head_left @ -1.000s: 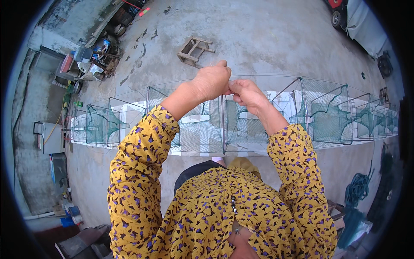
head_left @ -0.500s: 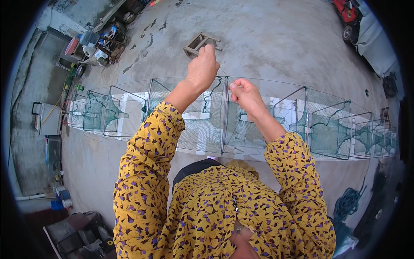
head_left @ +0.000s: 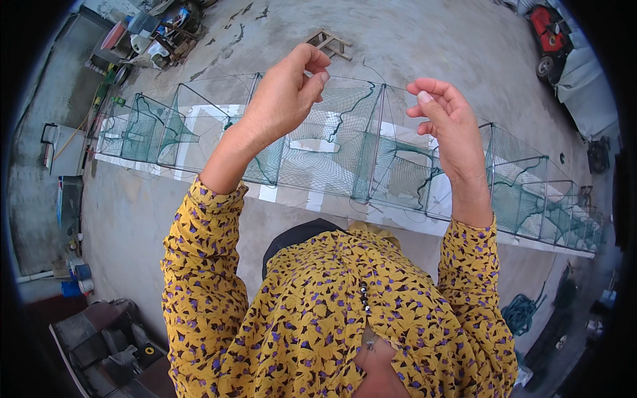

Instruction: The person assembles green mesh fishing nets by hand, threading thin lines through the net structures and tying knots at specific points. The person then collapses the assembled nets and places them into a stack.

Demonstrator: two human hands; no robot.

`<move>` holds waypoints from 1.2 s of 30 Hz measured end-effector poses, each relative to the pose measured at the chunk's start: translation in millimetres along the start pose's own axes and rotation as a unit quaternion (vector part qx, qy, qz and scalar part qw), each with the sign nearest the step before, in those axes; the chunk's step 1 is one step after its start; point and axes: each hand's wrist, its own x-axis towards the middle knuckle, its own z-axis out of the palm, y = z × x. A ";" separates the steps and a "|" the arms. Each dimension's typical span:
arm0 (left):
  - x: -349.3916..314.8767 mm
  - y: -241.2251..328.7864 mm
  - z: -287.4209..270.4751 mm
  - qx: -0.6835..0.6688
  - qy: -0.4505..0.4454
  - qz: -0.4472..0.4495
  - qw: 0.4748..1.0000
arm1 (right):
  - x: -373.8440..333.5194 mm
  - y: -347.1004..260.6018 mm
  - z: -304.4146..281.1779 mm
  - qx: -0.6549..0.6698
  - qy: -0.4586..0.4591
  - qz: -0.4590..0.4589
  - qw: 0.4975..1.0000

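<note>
Both my hands are raised above a long green net cage (head_left: 345, 152) with thin metal frames, which lies on a white plank (head_left: 312, 198). My left hand (head_left: 282, 93) has its fingertips pinched together on a thin thread (head_left: 373, 69) that shows only faintly. My right hand (head_left: 446, 126) is held apart from it to the right, with the fingers loosely curled and the thumb under them. Whether the thread runs into the right hand is too fine to see. My yellow patterned sleeves fill the lower middle.
The cage and plank stretch from far left to far right over a concrete floor (head_left: 431, 40). A small wooden stool (head_left: 330, 44) stands beyond it, clutter (head_left: 149, 33) at top left, a red vehicle (head_left: 551, 40) at top right, and dark boxes (head_left: 106, 345) at lower left.
My hands were touching above the net a second ago. They have since drawn apart, the left going left and up, the right going right.
</note>
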 end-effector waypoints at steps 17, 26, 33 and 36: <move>-170.1 141.8 -110.2 0.139 0.017 0.295 0.945 | -30.4 27.2 35.7 0.048 -0.014 0.025 0.998; -190.3 107.0 -113.8 0.069 0.009 0.420 0.905 | -34.4 35.8 32.8 0.017 -0.002 0.015 1.000; -196.9 102.7 -131.7 0.058 0.009 0.444 0.894 | -29.7 12.8 47.2 -0.097 -0.001 -0.050 0.994; -189.1 103.6 -136.3 0.065 0.012 0.444 0.894 | -14.9 15.2 40.5 -0.201 0.006 -0.114 0.973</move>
